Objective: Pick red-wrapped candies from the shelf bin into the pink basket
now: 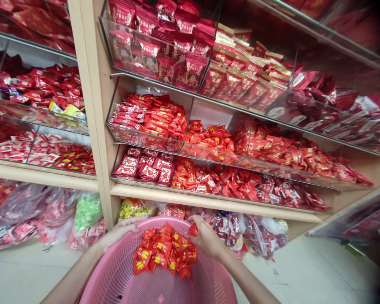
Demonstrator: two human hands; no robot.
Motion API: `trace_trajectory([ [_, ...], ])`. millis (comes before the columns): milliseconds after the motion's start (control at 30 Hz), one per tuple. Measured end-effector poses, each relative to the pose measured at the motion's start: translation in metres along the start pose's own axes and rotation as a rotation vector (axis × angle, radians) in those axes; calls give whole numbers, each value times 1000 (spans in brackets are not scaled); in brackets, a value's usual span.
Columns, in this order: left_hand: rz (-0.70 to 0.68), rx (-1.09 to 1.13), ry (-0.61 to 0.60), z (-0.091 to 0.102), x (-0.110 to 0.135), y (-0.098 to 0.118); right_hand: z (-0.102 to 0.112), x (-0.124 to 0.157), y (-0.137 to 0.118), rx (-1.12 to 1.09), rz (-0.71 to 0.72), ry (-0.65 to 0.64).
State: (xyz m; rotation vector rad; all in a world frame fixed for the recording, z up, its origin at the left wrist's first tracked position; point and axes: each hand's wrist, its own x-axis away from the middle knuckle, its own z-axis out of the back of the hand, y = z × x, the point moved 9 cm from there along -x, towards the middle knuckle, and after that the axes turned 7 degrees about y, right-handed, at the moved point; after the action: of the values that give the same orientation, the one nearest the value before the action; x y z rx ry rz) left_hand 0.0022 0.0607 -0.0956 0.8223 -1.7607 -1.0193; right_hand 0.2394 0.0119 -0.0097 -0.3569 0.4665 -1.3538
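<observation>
A pink plastic basket (104, 274) is in front of me, with a heap of small red wrapped candies (164, 251) printed in yellow lying in it. My left hand (122, 232) is closed on the basket's far left rim, its fingers laid over the edge. At the far right rim, my right hand (205, 238) is closed with a single red wrapped candy (193, 229) showing at its fingers. Whether that hand also grips the rim, I cannot tell.
Wooden shelving (104, 169) stands ahead, with clear-fronted bins of red packets (209, 137) in several tiers. Under the lowest shelf lie plastic bags of sweets (262, 236), a yellow bag (136, 209) and a green one (88, 211). Pale floor tiles (304, 270) run to the right.
</observation>
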Motion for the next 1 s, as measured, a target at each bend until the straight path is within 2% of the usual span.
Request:
trace_trajectory([
  [167, 4, 14, -12, -2, 0, -1, -14, 9, -18, -65, 49, -86],
  [333, 9, 19, -8, 0, 2, -2, -27, 10, -30, -65, 55, -95],
  [500, -21, 27, -14, -1, 2, 1, -45, 14, -38, -90, 151, -185],
  [733, -25, 28, 9, -2, 4, 3, -62, 20, -34, 46, 235, -213],
  [867, -10, 56, 10, 1, 2, 1, -59, 18, -33, 20, 246, -187],
  [1000, 4, 63, 10, 1, 1, -1, -35, 9, -26, -85, 200, -82],
])
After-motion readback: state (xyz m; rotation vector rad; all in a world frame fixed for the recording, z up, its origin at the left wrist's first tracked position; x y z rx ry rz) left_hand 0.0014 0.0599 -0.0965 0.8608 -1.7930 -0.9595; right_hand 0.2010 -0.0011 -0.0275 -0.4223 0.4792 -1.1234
